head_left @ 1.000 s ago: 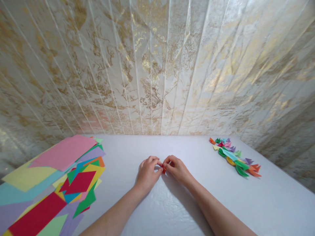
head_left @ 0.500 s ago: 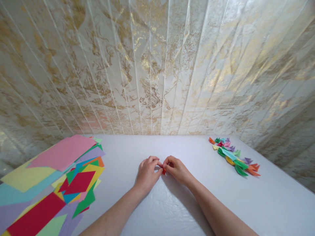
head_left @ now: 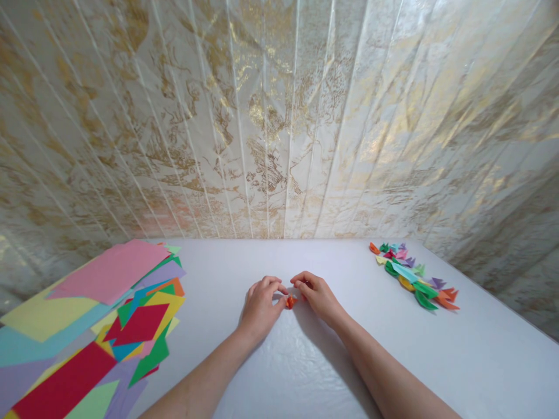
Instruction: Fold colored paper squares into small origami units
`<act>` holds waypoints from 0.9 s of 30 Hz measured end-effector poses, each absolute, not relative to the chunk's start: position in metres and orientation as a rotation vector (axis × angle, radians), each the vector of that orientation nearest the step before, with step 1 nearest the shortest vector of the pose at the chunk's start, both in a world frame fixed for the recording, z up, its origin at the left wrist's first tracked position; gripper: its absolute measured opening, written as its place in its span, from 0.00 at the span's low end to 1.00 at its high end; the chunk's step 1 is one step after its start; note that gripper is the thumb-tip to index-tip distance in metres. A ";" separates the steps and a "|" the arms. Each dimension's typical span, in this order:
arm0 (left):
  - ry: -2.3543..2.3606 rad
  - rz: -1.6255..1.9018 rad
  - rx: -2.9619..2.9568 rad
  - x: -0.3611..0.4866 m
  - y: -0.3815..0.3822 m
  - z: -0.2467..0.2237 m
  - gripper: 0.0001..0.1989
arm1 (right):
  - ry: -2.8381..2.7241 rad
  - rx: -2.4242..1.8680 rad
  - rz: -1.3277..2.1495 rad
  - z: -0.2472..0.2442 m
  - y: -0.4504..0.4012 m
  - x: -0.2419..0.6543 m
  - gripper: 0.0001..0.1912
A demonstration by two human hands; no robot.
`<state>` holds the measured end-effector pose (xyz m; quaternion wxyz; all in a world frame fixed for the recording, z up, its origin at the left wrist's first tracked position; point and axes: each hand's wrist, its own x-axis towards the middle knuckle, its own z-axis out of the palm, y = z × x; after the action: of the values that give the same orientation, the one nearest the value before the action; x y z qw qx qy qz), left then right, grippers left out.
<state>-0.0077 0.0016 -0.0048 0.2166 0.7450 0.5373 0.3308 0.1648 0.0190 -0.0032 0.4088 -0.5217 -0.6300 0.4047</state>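
A small folded piece of orange paper (head_left: 290, 302) is at the middle of the white table, between my two hands. My left hand (head_left: 262, 305) pinches its left side with the thumb and fingertips, the thumb nearest me. On the other side, my right hand (head_left: 315, 297) is just off the paper, its index finger and thumb a little apart with nothing visible between them. Its other fingers are curled and partly hidden. The fine folds of the orange piece are too small to make out.
At the left lie overlapping coloured paper sheets, with a large pink sheet (head_left: 116, 269) and a dark red strip (head_left: 65, 381). Smaller squares, including a red one (head_left: 143, 324), lie beside them. Several small folded paper figures (head_left: 408, 279) form a cluster at the right. A gold-patterned curtain (head_left: 266, 145) hangs behind the white table (head_left: 271, 378).
My right fingers have loosened from the orange paper and drawn slightly up and away. More of the paper shows now. My left hand has stayed almost in place.
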 end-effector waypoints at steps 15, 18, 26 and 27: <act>1.421 1.049 1.979 -0.011 0.008 -0.013 0.11 | -1.574 -1.302 1.001 -0.002 0.011 0.163 0.11; 1.422 1.057 1.984 -0.011 0.008 -0.014 0.11 | -1.567 -1.290 0.993 -0.004 0.011 0.162 0.12; 1.369 1.194 1.848 -0.011 0.010 -0.015 0.08 | -1.587 -1.295 0.937 -0.005 0.008 0.160 0.12; 1.372 1.218 1.802 -0.011 0.010 -0.014 0.09 | -1.591 -1.295 0.933 -0.005 0.008 0.160 0.12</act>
<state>-0.0108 0.0098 -0.0140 0.2813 0.6724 0.5120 0.4546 0.1598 0.0076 -0.0054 0.4296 -0.5188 -0.6376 0.3738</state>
